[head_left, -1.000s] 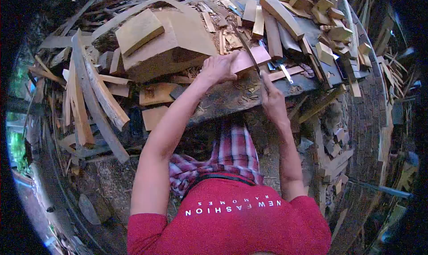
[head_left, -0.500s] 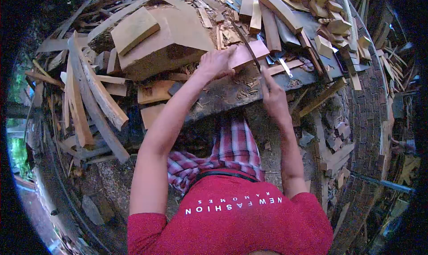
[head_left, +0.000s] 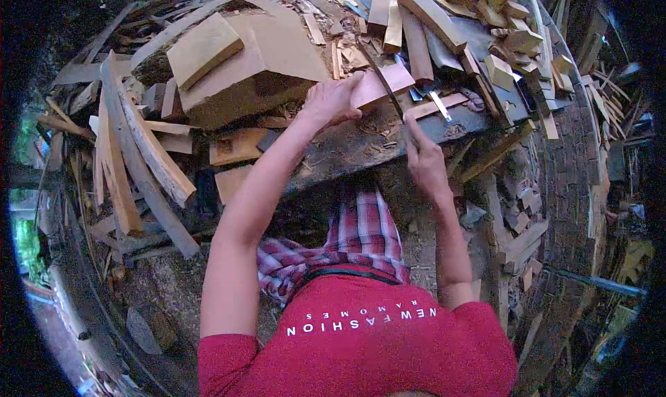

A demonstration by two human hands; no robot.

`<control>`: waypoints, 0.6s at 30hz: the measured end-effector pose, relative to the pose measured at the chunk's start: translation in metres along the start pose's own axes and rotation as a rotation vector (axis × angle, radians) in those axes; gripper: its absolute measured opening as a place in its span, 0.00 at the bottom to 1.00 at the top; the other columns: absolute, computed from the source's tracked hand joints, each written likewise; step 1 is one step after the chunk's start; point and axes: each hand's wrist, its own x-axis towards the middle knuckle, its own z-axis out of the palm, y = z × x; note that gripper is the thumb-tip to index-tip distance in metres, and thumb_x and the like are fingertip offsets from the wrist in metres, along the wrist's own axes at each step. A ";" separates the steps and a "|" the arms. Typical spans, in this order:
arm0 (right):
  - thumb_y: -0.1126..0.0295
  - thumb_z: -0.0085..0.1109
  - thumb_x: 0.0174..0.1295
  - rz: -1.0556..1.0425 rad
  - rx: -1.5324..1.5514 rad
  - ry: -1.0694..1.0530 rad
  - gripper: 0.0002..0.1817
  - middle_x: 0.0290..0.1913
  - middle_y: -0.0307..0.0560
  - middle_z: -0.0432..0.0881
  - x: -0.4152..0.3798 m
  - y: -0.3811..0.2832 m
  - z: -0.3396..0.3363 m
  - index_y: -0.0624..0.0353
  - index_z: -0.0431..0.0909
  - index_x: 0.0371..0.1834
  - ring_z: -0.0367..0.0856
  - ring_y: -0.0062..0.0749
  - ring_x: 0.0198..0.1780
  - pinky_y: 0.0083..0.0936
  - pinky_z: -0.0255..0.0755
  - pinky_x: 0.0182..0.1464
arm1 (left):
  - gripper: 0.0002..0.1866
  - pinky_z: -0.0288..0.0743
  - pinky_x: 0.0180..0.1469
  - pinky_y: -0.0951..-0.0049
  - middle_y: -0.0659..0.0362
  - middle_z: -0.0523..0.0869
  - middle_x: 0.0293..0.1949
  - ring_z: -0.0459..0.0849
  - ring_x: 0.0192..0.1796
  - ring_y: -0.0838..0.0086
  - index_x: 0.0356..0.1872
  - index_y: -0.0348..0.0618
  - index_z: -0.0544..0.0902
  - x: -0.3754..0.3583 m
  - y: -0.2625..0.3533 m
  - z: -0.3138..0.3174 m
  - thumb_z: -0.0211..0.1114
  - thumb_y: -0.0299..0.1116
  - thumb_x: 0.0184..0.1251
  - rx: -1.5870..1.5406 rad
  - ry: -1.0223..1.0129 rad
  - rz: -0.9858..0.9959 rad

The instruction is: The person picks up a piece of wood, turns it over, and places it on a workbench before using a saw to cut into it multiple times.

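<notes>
The left hand (head_left: 331, 104), fingers half-curled, holds the pinkish block (head_left: 374, 87) at upper centre, while the right hand (head_left: 427, 162), fist round the blade's (head_left: 380, 74) handle, has drawn slightly back, suggesting a cutting stroke.

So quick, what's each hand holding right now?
Left hand: holding the pinkish wood block.
Right hand: closed on the long dark tool.

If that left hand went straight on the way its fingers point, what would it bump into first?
Probably the long dark tool that the right hand holds across the pinkish wooden block. The left hand already touches that block. Depth is hard to judge here.
</notes>
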 end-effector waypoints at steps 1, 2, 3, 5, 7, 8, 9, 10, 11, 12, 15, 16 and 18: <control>0.71 0.50 0.67 0.036 0.044 0.016 0.23 0.47 0.67 0.77 -0.011 -0.002 -0.003 0.47 0.69 0.66 0.75 0.61 0.50 0.41 0.74 0.45 | 0.41 0.77 0.51 0.52 0.46 0.85 0.45 0.84 0.48 0.49 0.65 0.58 0.70 -0.002 0.002 -0.001 0.76 0.46 0.44 0.002 0.008 0.005; 0.70 0.50 0.67 0.120 0.025 -0.025 0.23 0.47 0.67 0.77 -0.016 -0.002 -0.006 0.46 0.69 0.66 0.76 0.62 0.48 0.44 0.74 0.44 | 0.47 0.75 0.54 0.51 0.48 0.84 0.49 0.83 0.52 0.50 0.69 0.60 0.63 -0.001 0.004 -0.003 0.77 0.48 0.44 0.034 -0.062 -0.020; 0.70 0.50 0.67 0.130 0.022 -0.027 0.23 0.47 0.67 0.77 -0.015 -0.005 -0.007 0.46 0.69 0.66 0.76 0.62 0.48 0.44 0.74 0.44 | 0.47 0.75 0.54 0.51 0.48 0.84 0.49 0.83 0.52 0.50 0.69 0.60 0.63 0.000 0.003 -0.002 0.77 0.48 0.44 0.030 -0.071 -0.018; 0.75 0.48 0.67 0.124 -0.033 -0.059 0.24 0.52 0.67 0.78 -0.003 -0.009 -0.006 0.56 0.67 0.67 0.81 0.28 0.51 0.24 0.72 0.50 | 0.47 0.75 0.54 0.52 0.47 0.84 0.49 0.83 0.52 0.51 0.69 0.60 0.64 0.002 0.001 -0.002 0.76 0.47 0.45 0.036 -0.071 -0.029; 0.75 0.47 0.67 0.054 -0.005 -0.040 0.23 0.57 0.63 0.77 0.015 0.003 0.004 0.59 0.67 0.66 0.79 0.32 0.58 0.24 0.70 0.55 | 0.46 0.75 0.54 0.53 0.46 0.84 0.50 0.82 0.52 0.51 0.69 0.59 0.64 -0.004 0.008 -0.008 0.76 0.47 0.45 0.052 -0.083 -0.032; 0.75 0.47 0.68 0.049 -0.021 -0.041 0.22 0.58 0.62 0.76 0.023 0.000 0.006 0.60 0.67 0.66 0.77 0.32 0.59 0.24 0.69 0.56 | 0.46 0.75 0.55 0.52 0.46 0.84 0.50 0.82 0.52 0.50 0.69 0.60 0.64 -0.004 0.008 -0.009 0.76 0.47 0.45 0.036 -0.085 -0.037; 0.74 0.47 0.68 0.043 -0.036 -0.042 0.22 0.59 0.61 0.76 0.027 -0.002 0.007 0.60 0.67 0.66 0.76 0.33 0.61 0.25 0.68 0.58 | 0.46 0.75 0.55 0.52 0.46 0.84 0.50 0.82 0.52 0.50 0.69 0.60 0.64 -0.003 0.007 -0.009 0.77 0.48 0.45 0.020 -0.087 -0.043; 0.74 0.47 0.68 0.042 -0.033 -0.040 0.22 0.59 0.61 0.76 0.024 -0.002 0.007 0.60 0.67 0.66 0.76 0.33 0.61 0.25 0.68 0.58 | 0.46 0.75 0.55 0.52 0.46 0.84 0.50 0.82 0.52 0.50 0.69 0.60 0.64 -0.003 0.005 -0.008 0.77 0.48 0.45 0.023 -0.086 -0.043; 0.74 0.47 0.68 0.001 -0.032 -0.013 0.22 0.59 0.61 0.77 0.018 -0.002 0.005 0.60 0.68 0.66 0.78 0.35 0.59 0.25 0.68 0.58 | 0.44 0.76 0.52 0.51 0.47 0.84 0.47 0.83 0.50 0.49 0.67 0.62 0.66 -0.003 0.004 -0.007 0.76 0.46 0.45 0.013 -0.060 -0.032; 0.74 0.47 0.68 -0.039 -0.033 0.015 0.22 0.58 0.61 0.77 0.010 -0.001 0.003 0.60 0.68 0.66 0.79 0.36 0.58 0.25 0.69 0.57 | 0.41 0.77 0.49 0.50 0.47 0.85 0.44 0.83 0.48 0.48 0.65 0.63 0.68 -0.002 0.004 -0.004 0.76 0.44 0.46 0.000 -0.034 -0.021; 0.74 0.49 0.64 -0.026 0.073 0.041 0.24 0.50 0.67 0.77 -0.016 0.001 -0.004 0.52 0.69 0.65 0.78 0.62 0.47 0.45 0.72 0.47 | 0.39 0.76 0.49 0.50 0.47 0.85 0.45 0.83 0.48 0.47 0.63 0.62 0.69 -0.002 0.004 -0.004 0.76 0.45 0.46 0.018 -0.019 -0.008; 0.74 0.49 0.64 -0.015 0.074 0.037 0.24 0.50 0.67 0.77 -0.015 -0.001 -0.005 0.52 0.69 0.65 0.78 0.62 0.47 0.45 0.72 0.47 | 0.39 0.76 0.49 0.50 0.47 0.85 0.45 0.83 0.48 0.47 0.63 0.62 0.69 -0.004 0.006 -0.006 0.76 0.45 0.46 0.015 -0.031 -0.009; 0.75 0.49 0.63 0.123 -0.003 -0.045 0.25 0.50 0.68 0.76 -0.003 -0.007 -0.006 0.53 0.68 0.66 0.77 0.63 0.47 0.46 0.71 0.46 | 0.47 0.75 0.54 0.52 0.47 0.83 0.51 0.82 0.52 0.49 0.70 0.61 0.62 -0.005 0.011 -0.014 0.75 0.50 0.46 0.049 -0.125 -0.052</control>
